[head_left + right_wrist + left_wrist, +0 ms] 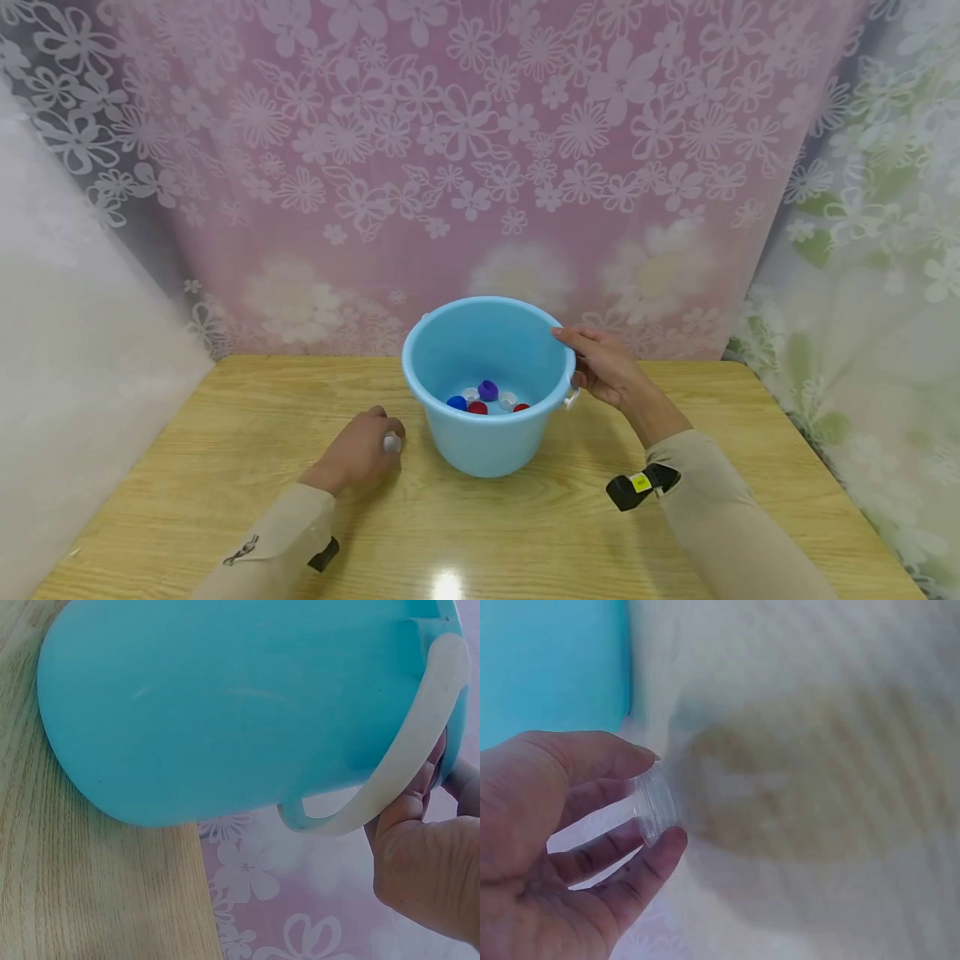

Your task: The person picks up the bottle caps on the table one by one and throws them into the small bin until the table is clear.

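Note:
A light blue bucket [483,446] stands on the wooden table in the head view. My right hand [611,371] grips its rim at the right side, thumb over the edge. In the right wrist view the bucket's white handle [401,761] hangs down in front of the fingers. Left of the bucket, my left hand [360,450] pinches a clear ridged plastic cap [656,804] between thumb and fingertips, just over the tabletop. Inside the bucket lie a purple cap [488,391], a blue cap [457,402], two red ones and two clear ones.
The wooden table [247,450] has its far edge just behind the bucket. A pink flowered curtain [480,167] hangs beyond it, with pale cloth at both sides. Each wrist wears a small black device [633,490].

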Demonstrator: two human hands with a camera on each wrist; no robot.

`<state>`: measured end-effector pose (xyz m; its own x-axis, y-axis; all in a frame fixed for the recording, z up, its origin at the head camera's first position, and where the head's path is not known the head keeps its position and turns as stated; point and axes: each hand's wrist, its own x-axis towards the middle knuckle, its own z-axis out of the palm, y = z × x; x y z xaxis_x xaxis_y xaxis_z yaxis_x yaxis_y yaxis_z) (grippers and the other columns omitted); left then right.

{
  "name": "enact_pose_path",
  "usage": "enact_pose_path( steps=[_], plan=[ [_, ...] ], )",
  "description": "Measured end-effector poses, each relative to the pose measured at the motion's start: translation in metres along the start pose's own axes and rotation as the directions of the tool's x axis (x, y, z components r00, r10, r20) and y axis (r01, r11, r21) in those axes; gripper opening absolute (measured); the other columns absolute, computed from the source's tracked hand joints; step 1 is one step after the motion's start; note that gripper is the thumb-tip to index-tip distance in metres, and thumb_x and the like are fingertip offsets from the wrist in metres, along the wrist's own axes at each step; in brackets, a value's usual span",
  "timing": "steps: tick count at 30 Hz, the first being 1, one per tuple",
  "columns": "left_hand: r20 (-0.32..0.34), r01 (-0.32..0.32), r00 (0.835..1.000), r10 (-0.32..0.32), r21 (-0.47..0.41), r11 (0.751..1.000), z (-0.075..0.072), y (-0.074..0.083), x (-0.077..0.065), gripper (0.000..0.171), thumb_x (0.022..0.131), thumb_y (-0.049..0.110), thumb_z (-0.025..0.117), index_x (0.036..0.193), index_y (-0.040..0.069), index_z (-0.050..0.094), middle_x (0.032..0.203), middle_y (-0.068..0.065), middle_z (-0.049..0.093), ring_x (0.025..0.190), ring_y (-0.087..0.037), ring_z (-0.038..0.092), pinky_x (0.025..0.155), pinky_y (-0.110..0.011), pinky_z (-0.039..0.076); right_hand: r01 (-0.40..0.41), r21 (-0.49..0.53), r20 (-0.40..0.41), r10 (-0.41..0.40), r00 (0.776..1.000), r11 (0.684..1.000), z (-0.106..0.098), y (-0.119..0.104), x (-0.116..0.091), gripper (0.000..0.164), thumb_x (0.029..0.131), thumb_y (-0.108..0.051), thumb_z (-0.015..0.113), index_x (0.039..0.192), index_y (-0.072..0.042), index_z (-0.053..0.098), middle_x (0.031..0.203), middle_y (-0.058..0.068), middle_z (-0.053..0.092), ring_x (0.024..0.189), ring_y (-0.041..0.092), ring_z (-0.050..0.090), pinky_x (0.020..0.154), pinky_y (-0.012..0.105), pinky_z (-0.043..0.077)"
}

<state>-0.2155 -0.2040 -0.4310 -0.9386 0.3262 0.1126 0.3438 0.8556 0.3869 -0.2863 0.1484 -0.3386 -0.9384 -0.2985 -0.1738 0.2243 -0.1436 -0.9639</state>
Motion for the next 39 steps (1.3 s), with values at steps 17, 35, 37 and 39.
enact_pose_path(
  steps=[17,35,37,39],
  plan=[
    [-0.133,-0.046,0.990,0.049,0.028,0.999,-0.105,0.005,0.015,0.027,0.085,0.011,0.066,0.109,0.000,0.066,0.102,-0.018,0.056,0.075,-0.025,0.056,0.062,-0.039,0.051,-0.010,0.013,-0.012,0.010,1.000,1.000,0.001,0.000,-0.001,0.031,0.094,-0.028,0.062,0.110,-0.002,0.054,0.089,0.009,0.054,0.054,0.010,0.055,0.043,0.016,0.044],
    [-0.247,-0.016,0.969,0.019,0.016,1.000,-0.150,0.087,0.058,0.032,0.087,0.017,0.064,0.117,0.005,0.065,0.113,-0.016,0.055,0.098,-0.033,0.054,0.082,-0.048,0.050,-0.003,0.004,-0.028,0.003,1.000,1.000,0.002,0.000,-0.001,0.036,0.094,-0.028,0.062,0.113,0.001,0.053,0.090,0.010,0.053,0.054,0.010,0.055,0.043,0.015,0.044],
    [-0.239,-0.026,0.971,0.029,0.016,1.000,-0.150,0.096,0.062,0.032,0.087,0.017,0.064,0.117,0.006,0.065,0.114,-0.016,0.055,0.099,-0.033,0.054,0.083,-0.048,0.050,-0.006,0.003,-0.032,0.006,0.999,1.000,0.001,0.000,-0.001,0.036,0.094,-0.028,0.063,0.113,0.001,0.053,0.091,0.010,0.054,0.054,0.010,0.055,0.043,0.016,0.044],
    [-0.229,-0.045,0.972,0.048,0.019,0.999,-0.148,0.105,0.066,0.032,0.087,0.017,0.063,0.117,0.007,0.066,0.115,-0.015,0.056,0.101,-0.032,0.053,0.085,-0.048,0.050,-0.007,0.001,-0.029,0.007,1.000,1.000,0.001,-0.001,-0.001,0.037,0.094,-0.029,0.063,0.114,0.001,0.053,0.091,0.010,0.054,0.053,0.010,0.055,0.043,0.015,0.043]
  ],
)
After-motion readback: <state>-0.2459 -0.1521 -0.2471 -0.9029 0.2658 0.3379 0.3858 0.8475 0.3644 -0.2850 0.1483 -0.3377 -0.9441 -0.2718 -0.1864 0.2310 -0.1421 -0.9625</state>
